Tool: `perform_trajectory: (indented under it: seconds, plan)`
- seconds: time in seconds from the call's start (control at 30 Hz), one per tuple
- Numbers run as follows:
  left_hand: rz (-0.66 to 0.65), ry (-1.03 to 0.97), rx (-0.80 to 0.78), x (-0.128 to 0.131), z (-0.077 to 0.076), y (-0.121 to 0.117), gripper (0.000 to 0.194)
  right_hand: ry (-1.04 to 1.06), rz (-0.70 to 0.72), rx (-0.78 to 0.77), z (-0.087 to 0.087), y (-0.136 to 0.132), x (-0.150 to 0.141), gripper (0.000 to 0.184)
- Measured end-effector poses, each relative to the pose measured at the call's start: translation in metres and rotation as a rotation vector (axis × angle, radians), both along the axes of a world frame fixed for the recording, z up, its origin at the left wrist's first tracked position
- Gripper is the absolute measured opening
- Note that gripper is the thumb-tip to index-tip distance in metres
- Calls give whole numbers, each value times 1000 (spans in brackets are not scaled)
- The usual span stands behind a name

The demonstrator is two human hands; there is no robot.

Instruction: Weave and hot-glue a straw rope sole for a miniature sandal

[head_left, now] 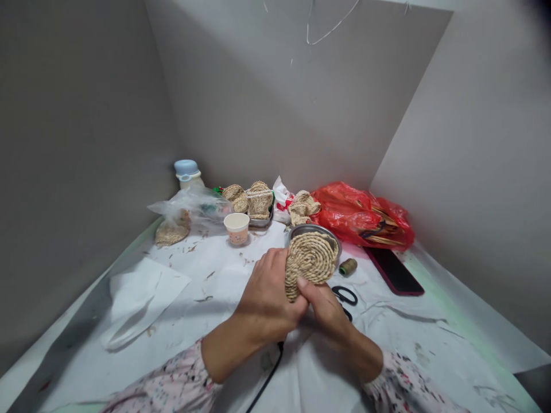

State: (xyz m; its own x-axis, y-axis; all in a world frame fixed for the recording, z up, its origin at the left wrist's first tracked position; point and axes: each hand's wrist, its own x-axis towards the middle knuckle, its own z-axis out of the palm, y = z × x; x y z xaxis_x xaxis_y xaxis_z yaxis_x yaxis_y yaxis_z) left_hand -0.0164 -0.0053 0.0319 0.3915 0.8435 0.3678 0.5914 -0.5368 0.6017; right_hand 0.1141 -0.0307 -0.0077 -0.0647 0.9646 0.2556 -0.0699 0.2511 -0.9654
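A flat coiled straw-rope piece (312, 259), shaped like a sandal sole, stands on edge between my hands. My left hand (267, 287) grips its lower left side, and my right hand (325, 310) pinches its lower edge with the thumb on the front. Its far side rests against a shallow steel bowl (314, 231) on the table. Black-handled scissors (344, 295) lie just beyond my right hand, partly hidden by it. A small olive thread spool (348, 267) lies to the right of the bowl.
White sheeting covers the table (206, 287), with straw scraps scattered on it. Further back stand woven straw sandals (259, 199), a paper cup (236, 228), a clear plastic bag (191, 205) and a red plastic bag (359, 215). A dark phone (394, 271) lies on the right; grey walls surround the table.
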Motion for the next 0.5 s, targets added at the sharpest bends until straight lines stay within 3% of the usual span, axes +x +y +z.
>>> perform_trajectory:
  seconds: [0.17,0.33,0.5]
  plan:
    - [50,-35,89,0,-3,1,43,155,-100,0,-7,11,9,45]
    - [76,62,101,2,-11,0,44,26,-259,-89,2,6,7,31]
    - [69,107,187,0,-18,3,39,-23,-341,-141,4,3,0,29]
